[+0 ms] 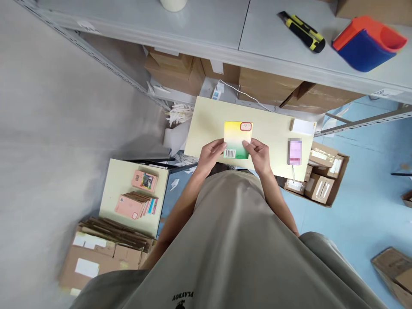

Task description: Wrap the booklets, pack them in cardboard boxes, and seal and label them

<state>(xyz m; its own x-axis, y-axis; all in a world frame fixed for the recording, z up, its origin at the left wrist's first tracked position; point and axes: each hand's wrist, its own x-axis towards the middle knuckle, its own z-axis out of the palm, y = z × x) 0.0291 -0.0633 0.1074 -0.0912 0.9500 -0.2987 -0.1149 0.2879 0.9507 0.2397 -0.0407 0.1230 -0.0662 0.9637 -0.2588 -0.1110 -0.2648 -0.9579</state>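
Note:
Between my hands is a small book (pixel 236 139) with a yellow-to-green cover, a barcode at its lower left and a red-edged label at its upper right. My left hand (pixel 210 156) pinches the book's left edge. At the right edge my right hand (pixel 258 155) grips it, thumb lying on the cover. The book is over the pale yellow table (pixel 207 124), near its front edge. Toward the table's right end lie a phone (pixel 295 152) with a cable and a white box or stack of slips (pixel 303 126).
A side table (pixel 111 184) at left bears pink books (pixel 130 206). Flattened cardboard (pixel 109 253) is below it. An open carton (pixel 341 171) of packages stands at right. The grey shelf (pixel 206 21) ahead carries a utility knife (pixel 302 32) and a blue-and-red holder (pixel 367 45).

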